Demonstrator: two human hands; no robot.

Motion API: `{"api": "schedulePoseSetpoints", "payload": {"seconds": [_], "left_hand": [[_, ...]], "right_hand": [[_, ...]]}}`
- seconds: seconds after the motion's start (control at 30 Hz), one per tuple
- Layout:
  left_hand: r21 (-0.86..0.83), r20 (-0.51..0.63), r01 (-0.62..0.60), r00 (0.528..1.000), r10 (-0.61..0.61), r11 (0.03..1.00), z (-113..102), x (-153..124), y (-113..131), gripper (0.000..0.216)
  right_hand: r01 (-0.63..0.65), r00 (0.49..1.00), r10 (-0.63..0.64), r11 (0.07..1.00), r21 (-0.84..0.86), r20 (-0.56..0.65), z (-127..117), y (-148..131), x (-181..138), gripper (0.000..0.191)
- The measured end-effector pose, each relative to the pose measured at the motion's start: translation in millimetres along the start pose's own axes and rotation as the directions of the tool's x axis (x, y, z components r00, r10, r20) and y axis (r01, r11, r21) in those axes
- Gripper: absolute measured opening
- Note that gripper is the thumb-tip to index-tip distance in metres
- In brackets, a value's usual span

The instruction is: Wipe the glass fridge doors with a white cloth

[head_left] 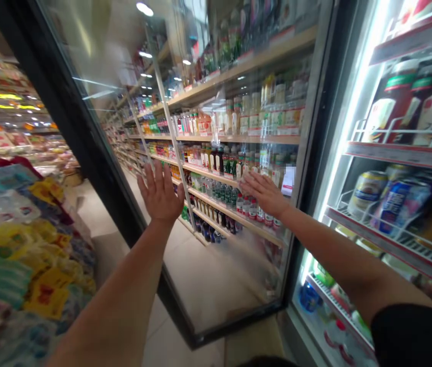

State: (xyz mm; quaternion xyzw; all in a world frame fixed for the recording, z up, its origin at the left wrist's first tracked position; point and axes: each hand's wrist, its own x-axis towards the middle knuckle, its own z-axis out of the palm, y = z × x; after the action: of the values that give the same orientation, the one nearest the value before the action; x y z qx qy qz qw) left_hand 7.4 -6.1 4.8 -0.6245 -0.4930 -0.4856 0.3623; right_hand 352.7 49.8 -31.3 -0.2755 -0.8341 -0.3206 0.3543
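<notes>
Both my arms reach forward to the glass door [235,275] of an upright drinks fridge, which stands swung open. My left hand [160,193] is raised with its fingers spread, palm toward the glass near the door's dark frame [97,163]. Flat and stretched out, my right hand [264,192] is nearer the hinge side. Neither hand holds anything. Whether the palms press on the glass I cannot tell for certain. A small white label [288,182] shows on the door to the right of my right hand.
Lit fridge shelves at the right hold dark bottles [387,102], cans [369,188] and a wire rack edge [392,244]. Bottles on wooden shelves [239,137] show in or through the glass. Bagged snacks [44,270] are piled at the left beside the tiled floor [105,224].
</notes>
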Motion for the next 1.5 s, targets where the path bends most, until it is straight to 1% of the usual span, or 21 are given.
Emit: {"api": "schedulePoseSetpoints", "payload": {"seconds": [0.07, 0.13, 0.2, 0.3, 0.37, 0.47, 0.57, 0.63, 0.7, 0.77, 0.8, 0.83, 0.9, 0.97, 1.03, 1.1, 1.17, 1.23, 1.3, 1.43, 1.5], "left_hand": [[0.008, 0.0, -0.005, 1.0, 0.005, 1.0, 0.1, 0.0, -0.1, 0.068], [0.008, 0.007, -0.001, 1.0, 0.001, 1.0, -0.3, -0.2, 0.1, 0.068], [0.002, 0.018, 0.008, 1.0, -0.008, 1.0, -0.9, -0.6, 0.6, 0.069], [0.001, 0.015, 0.012, 1.0, -0.012, 1.0, -1.3, -1.2, 1.0, 0.069], [0.005, 0.007, 0.008, 1.0, -0.008, 1.0, -0.9, -1.5, 0.9, 0.068], [0.02, 0.002, 0.004, 1.0, -0.004, 1.0, -0.1, -1.5, 0.1, 0.068], [0.024, 0.008, 0.004, 1.0, -0.005, 1.0, 0.0, -1.2, -0.4, 0.068], [0.014, 0.011, 0.008, 1.0, -0.008, 1.0, -0.3, -0.9, -0.4, 0.068], [0.008, 0.008, 0.005, 1.0, -0.005, 1.0, -0.5, -0.8, -0.3, 0.068], [0.018, -0.001, -0.006, 1.0, 0.006, 1.0, -0.1, -0.9, -0.4, 0.068], [0.026, -0.007, -0.014, 1.0, 0.014, 1.0, 0.2, -1.1, -0.6, 0.068], [0.037, -0.015, -0.021, 1.0, 0.021, 0.999, 0.5, -1.3, -0.8, 0.068], [0.055, -0.026, -0.028, 0.999, 0.03, 0.998, 1.1, -1.8, -1.3, 0.068], [0.064, -0.026, -0.03, 0.999, 0.032, 0.997, 1.1, -2.3, -1.5, 0.068], [0.07, -0.022, -0.029, 0.999, 0.031, 0.997, 0.3, -2.7, -1.1, 0.068], [0.071, -0.018, -0.028, 0.999, 0.03, 0.997, -0.8, -2.9, -0.4, 0.068], [0.062, -0.017, -0.026, 0.999, 0.027, 0.998, -1.8, -2.8, 0.6, 0.067], [0.051, -0.013, -0.025, 1.0, 0.026, 0.998, -2.2, -2.6, 1.1, 0.067], [0.053, -0.015, -0.025, 1.0, 0.025, 0.998, -2.0, -2.3, 1.0, 0.067], [0.067, -0.02, -0.025, 0.999, 0.027, 0.997, -0.4, -1.9, -0.6, 0.067], [0.072, -0.02, -0.03, 0.999, 0.032, 0.997, 0.0, -2.0, -1.1, 0.068]], "right_hand": [[-0.19, 0.973, 0.188, 0.982, -0.005, -0.136, -4.1, 10.1, 7.5, 0.069], [-0.309, 0.925, 0.308, 0.951, 0.029, -0.221, -3.3, 14.7, 8.6, 0.069], [-0.295, 0.932, 0.298, 0.954, 0.048, -0.204, 1.9, 10.8, 0.8, 0.068], [-0.143, 0.987, 0.144, 0.989, 0.023, -0.076, 7.8, -0.2, -13.9, 0.065], [-0.072, 0.997, 0.072, 0.997, -0.004, -0.032, 5.0, -0.4, -13.4, 0.064], [-0.179, 0.977, 0.175, 0.984, -0.024, -0.122, -4.5, 11.4, 3.9, 0.066], [-0.325, 0.913, 0.318, 0.946, 0.016, -0.256, -6.3, 17.7, 14.1, 0.069], [-0.236, 0.944, 0.233, 0.972, 0.014, -0.233, -1.5, 12.4, 7.5, 0.071], [0.009, 0.995, -0.008, 1.0, 0.006, -0.102, 3.2, 4.8, -3.8, 0.073], [0.212, 0.977, -0.212, 0.977, 0.028, 0.024, 3.3, 2.2, -9.2, 0.074], [0.231, 0.972, -0.232, 0.972, 0.031, 0.044, 1.2, 3.7, -7.5, 0.074], [0.186, 0.982, -0.187, 0.982, 0.023, 0.028, -1.6, 6.7, -2.9, 0.073], [-0.032, 0.996, 0.032, 0.999, 0.008, -0.087, -6.9, 13.1, 11.2, 0.069], [-0.244, 0.942, 0.249, 0.969, 0.049, -0.225, -6.7, 12.5, 23.4, 0.065], [-0.345, 0.882, 0.36, 0.933, 0.103, -0.304, 0.8, 1.0, 25.8, 0.063], [-0.293, 0.903, 0.313, 0.95, 0.11, -0.295, 11.6, -16.8, 19.2, 0.063], [-0.139, 0.967, 0.155, 0.986, 0.091, -0.201, 18.4, -30.7, 12.3, 0.061], [-0.012, 0.995, 0.021, 0.996, 0.087, -0.101, 16.9, -33.7, 14.0, 0.061], [-0.04, 0.995, 0.047, 0.996, 0.084, -0.09, 9.3, -27.5, 25.4, 0.062], [-0.236, 0.944, 0.252, 0.967, 0.097, -0.214, 1.7, -19.4, 44.6, 0.064], [-0.175, 0.96, 0.19, 0.98, 0.091, -0.205, 8.0, -25.7, 39.7, 0.064]]}}
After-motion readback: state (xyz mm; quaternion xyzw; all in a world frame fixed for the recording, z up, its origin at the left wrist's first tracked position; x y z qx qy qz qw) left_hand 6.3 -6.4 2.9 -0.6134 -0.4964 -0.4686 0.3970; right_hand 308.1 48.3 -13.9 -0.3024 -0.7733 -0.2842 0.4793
